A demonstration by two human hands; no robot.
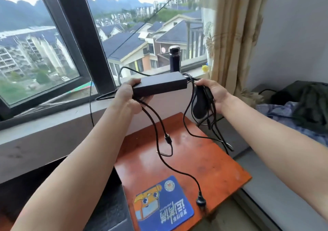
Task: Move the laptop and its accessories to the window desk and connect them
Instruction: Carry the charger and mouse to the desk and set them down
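Above the red-brown desk [213, 159] by the window, the left hand [126, 96] grips one end of the black power adapter [159, 86], and the right hand [215, 96] holds the mouse [199, 106] together with a bundle of cable. Both hands are closed around their things; none is free. The adapter is level in the air between the hands, its other end just beside the right thumb. Its cords hang in loops under it, and the wall plug [201, 201] dangles lowest, just beside the blue mouse pad [163, 207] — whether it touches the desk I cannot tell.

The step in hand seems to be sorting the cords before connecting. To do it well, I would first lay the mouse on the pad to free the right hand, then follow each cord from the adapter to its end and open the loops slowly — no tugging at the connectors. The dark flat thing left of the pad is probably the laptop [110, 211].
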